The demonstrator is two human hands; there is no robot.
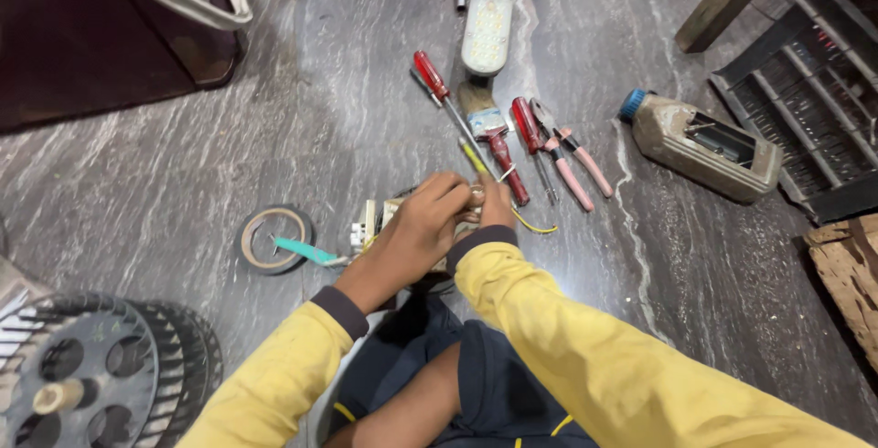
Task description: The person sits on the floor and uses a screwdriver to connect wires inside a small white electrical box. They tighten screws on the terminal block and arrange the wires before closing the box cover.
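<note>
Right, your left hand (416, 229) sits at frame centre, fingers curled down over a small pale boxy part (377, 219) with a yellow wire (530, 226) trailing right. Your right hand (495, 206) is mostly hidden behind it — can't tell its finger state. Open marbled grey floor (183, 165) to the left, glossy and veined. Tight above: red-handled screwdrivers (439, 91), pink-handled pliers (572, 160). Tape roll (273, 238) lies lower left, teal strip loose. Ribbed black blower wheel (91, 370) crowds the bottom-left corner — grimy square bottle (700, 142) upper right.
</note>
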